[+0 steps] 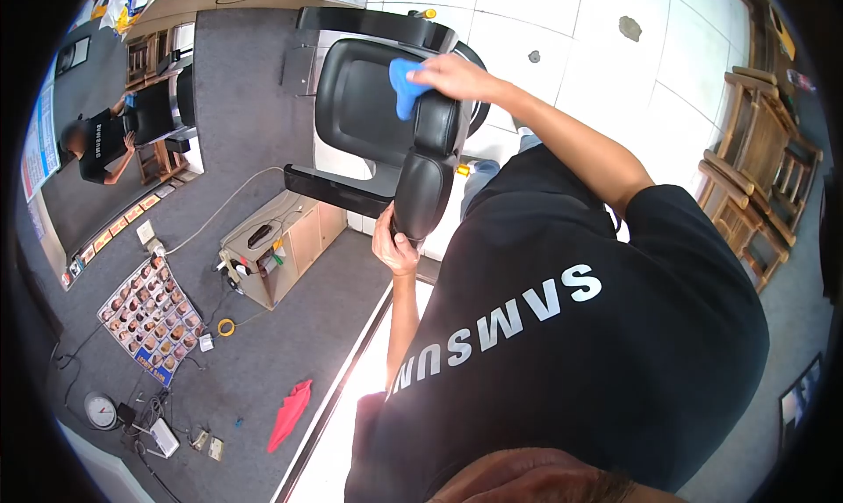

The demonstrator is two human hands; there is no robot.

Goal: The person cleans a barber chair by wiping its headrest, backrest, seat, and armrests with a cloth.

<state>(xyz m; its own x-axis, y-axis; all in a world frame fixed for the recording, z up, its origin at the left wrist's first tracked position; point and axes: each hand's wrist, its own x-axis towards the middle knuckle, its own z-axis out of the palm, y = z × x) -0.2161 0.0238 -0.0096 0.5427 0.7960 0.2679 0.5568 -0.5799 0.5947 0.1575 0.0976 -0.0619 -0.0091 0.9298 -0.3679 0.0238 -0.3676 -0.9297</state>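
Note:
In front of me stands a black padded barber chair, seen from above with its seat, armrests and rounded backrest. My right hand is closed on a blue cloth, which hangs over the top of the backrest on the seat side. At the other end of the backrest, my left hand grips the lower edge, with the thumb on the near side and the other fingers partly hidden.
A wall mirror reflects me and the chair. Left of the chair is a small wooden cabinet with cords on it. A haircut poster, a wall clock and a red cloth are further left. Wooden chairs stand right.

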